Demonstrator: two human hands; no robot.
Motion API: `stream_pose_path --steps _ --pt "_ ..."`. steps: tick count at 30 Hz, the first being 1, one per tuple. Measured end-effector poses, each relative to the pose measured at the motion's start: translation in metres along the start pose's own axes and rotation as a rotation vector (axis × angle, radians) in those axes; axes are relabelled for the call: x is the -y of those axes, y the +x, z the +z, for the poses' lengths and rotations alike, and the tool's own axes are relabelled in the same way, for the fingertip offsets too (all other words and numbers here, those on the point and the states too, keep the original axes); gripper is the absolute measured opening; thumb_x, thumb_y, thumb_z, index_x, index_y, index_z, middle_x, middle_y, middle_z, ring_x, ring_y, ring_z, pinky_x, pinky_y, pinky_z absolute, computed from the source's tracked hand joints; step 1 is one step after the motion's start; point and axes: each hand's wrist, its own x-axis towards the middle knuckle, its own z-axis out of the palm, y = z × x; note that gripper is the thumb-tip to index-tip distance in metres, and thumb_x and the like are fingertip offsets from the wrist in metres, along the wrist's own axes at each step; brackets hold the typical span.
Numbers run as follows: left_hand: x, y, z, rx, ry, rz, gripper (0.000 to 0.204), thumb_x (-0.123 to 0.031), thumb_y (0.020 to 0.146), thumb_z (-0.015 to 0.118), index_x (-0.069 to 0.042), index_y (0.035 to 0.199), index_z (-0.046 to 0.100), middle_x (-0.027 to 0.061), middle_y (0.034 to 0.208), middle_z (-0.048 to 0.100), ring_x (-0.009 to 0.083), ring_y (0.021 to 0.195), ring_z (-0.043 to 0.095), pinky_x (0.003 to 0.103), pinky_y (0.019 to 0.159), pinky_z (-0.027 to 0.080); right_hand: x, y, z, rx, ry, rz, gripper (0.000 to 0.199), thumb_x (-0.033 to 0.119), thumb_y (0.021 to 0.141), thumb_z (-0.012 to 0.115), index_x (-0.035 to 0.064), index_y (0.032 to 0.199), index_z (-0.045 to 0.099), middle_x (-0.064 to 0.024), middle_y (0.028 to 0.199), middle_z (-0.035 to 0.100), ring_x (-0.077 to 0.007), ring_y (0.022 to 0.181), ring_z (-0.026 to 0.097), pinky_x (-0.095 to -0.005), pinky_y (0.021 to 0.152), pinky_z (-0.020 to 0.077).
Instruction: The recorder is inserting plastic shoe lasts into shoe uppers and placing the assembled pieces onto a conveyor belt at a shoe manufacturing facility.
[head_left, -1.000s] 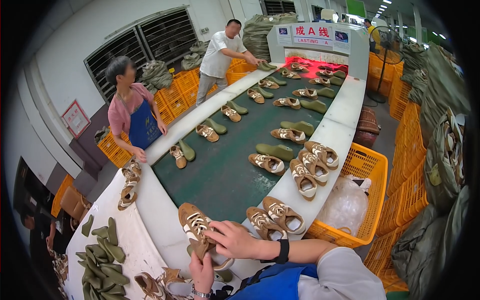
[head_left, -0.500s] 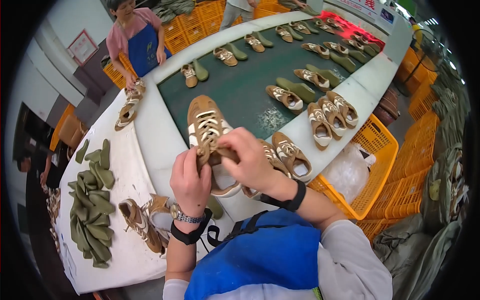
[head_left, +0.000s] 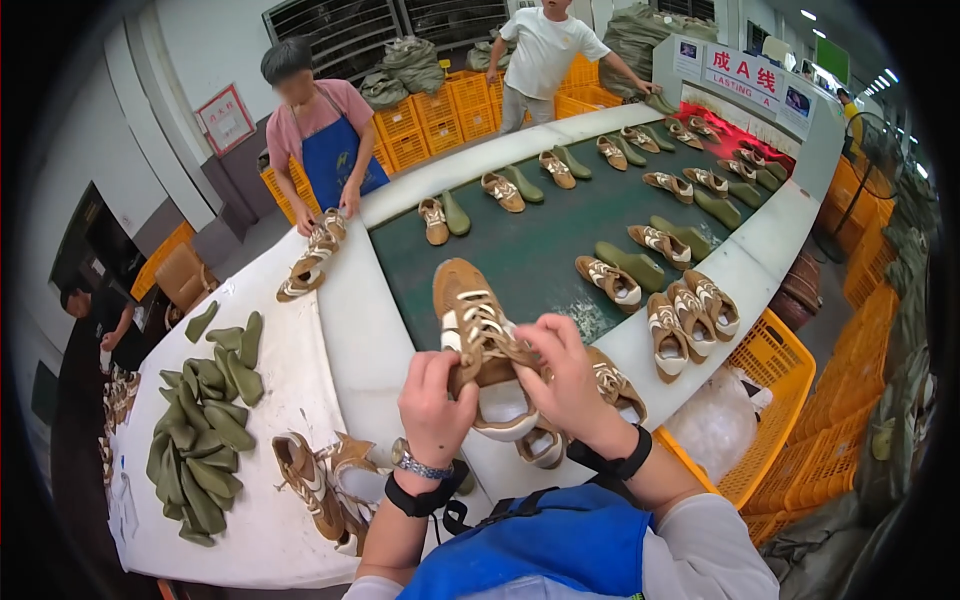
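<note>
Lying heaped on the table (head_left: 283, 385), lasts (head_left: 205, 440) are seen beside loose shoes (head_left: 310, 490); by the left hand (head_left: 437, 400), fingers closed, a shoe (head_left: 462, 290) is gripped at its opening before the belt (head_left: 525, 240), its other side pinched by the right hand (head_left: 568, 378); three shoes (head_left: 692, 312) are lined up near a crate (head_left: 778, 355)

Between the left hand (head_left: 434, 400) and right hand (head_left: 572, 378), a tan-brown shoe (head_left: 458, 288) with white side stripes and criss-crossed white laces. Beyond both hands, a dark green belt (head_left: 520, 240). Left of them, olive-green shoe lasts (head_left: 208, 440) on white cloth (head_left: 288, 385); to their right, an orange-yellow latticed crate (head_left: 782, 390); below, a bright blue apron (head_left: 540, 550).
</note>
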Motion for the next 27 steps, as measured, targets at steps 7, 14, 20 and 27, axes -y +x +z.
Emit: stream_pose_path --steps 7,14,20,27 --pt "0.004 0.002 -0.001 0.091 -0.11 -0.052 0.035 0.004 0.064 0.063 0.0 0.097 0.054 0.0103 0.088 0.053 0.0212 0.072 0.057 0.03 0.065 0.048 0.001 0.013 0.005 -0.01 -0.034 -0.097 0.037 0.0 0.068 0.066 0.0029 0.103 0.056 -0.0077 0.079 0.058 -0.017 0.065 0.056 -0.0255 0.058 0.0474" --pt "0.016 -0.007 0.008 0.229 0.22 0.199 0.04 0.002 0.066 0.055 -0.004 0.105 0.055 0.0133 0.099 0.055 0.0305 0.09 0.055 0.036 0.076 0.047 -0.007 -0.009 0.034 0.138 -0.006 -0.111 0.034 0.009 0.072 0.06 0.0067 0.105 0.056 -0.0118 0.09 0.06 -0.0293 0.077 0.058 -0.0373 0.069 0.0478" --pt "0.057 -0.038 0.024 0.447 0.199 0.129 0.04 -0.001 0.072 0.053 0.003 0.111 0.049 0.0171 0.105 0.056 0.033 0.101 0.054 0.037 0.085 0.046 -0.012 -0.041 0.033 0.419 -0.136 -0.176 0.028 0.024 0.076 0.061 0.0124 0.102 0.057 -0.0065 0.086 0.053 -0.0252 0.074 0.057 -0.0336 0.062 0.0489" --pt "0.079 -0.016 0.05 0.412 0.232 0.162 0.051 0.0 0.075 0.05 -0.002 0.125 0.042 0.0217 0.12 0.046 0.0377 0.113 0.043 0.041 0.095 0.037 -0.073 -0.006 0.045 0.813 -0.351 -0.185 0.02 0.025 0.076 0.059 0.0131 0.092 0.055 -0.0093 0.078 0.057 -0.028 0.071 0.061 -0.0396 0.061 0.0501"
